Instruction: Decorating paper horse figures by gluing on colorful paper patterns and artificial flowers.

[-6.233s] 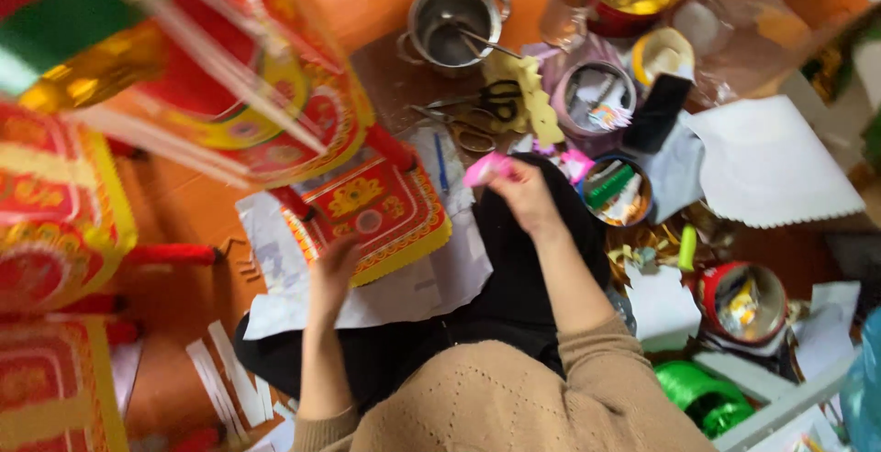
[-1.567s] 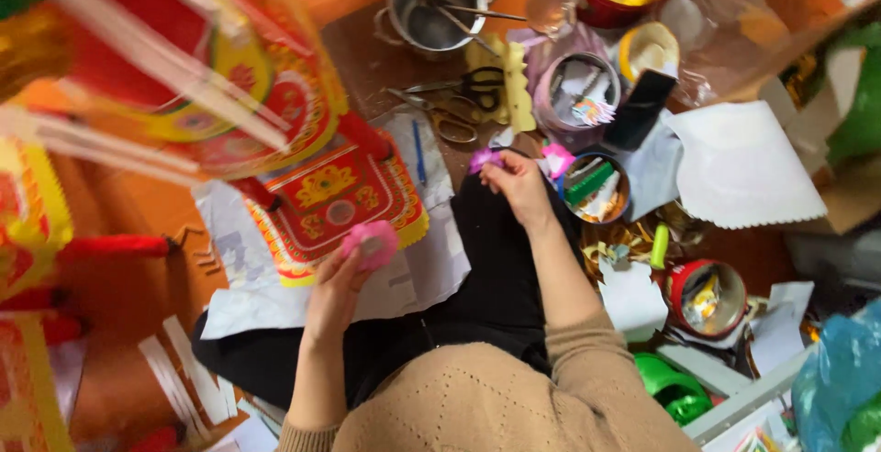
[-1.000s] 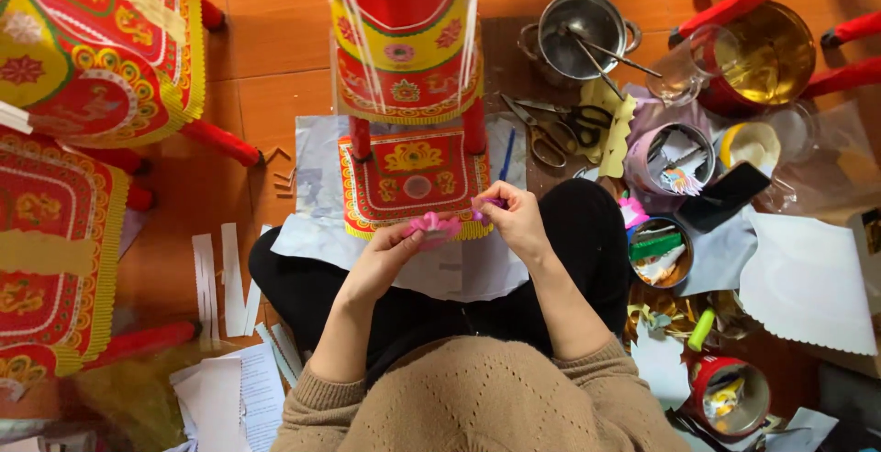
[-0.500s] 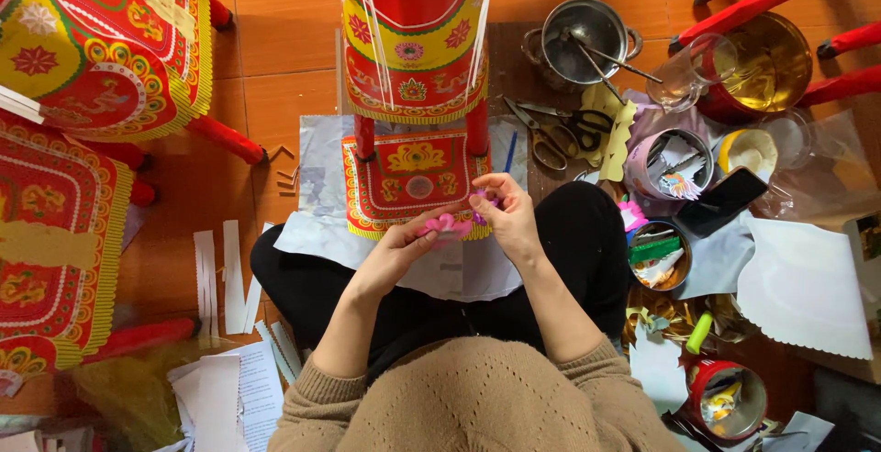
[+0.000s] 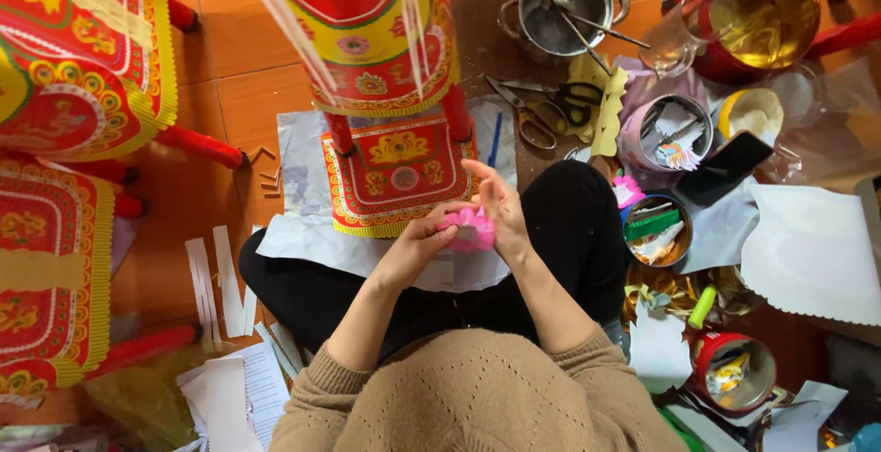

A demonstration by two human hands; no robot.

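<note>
Item: pink paper rosette (image 5: 470, 229), held over the lap between both hands — left hand (image 5: 418, 243) with fingers pinched on its near edge, right hand (image 5: 500, 213) with fingers curled round its far side, index raised. Frills look formed; not yet fixed to anything. At 12 o'clock: red-and-yellow decorated paper stand (image 5: 396, 163) on white sheets, ornament panel seemingly complete. At 1 o'clock: scissors (image 5: 541, 112), steel pot (image 5: 564, 7). At 3 o'clock: tins of paper scraps (image 5: 656, 230). Floor at 8 o'clock: cut white strips (image 5: 216, 278).
</note>
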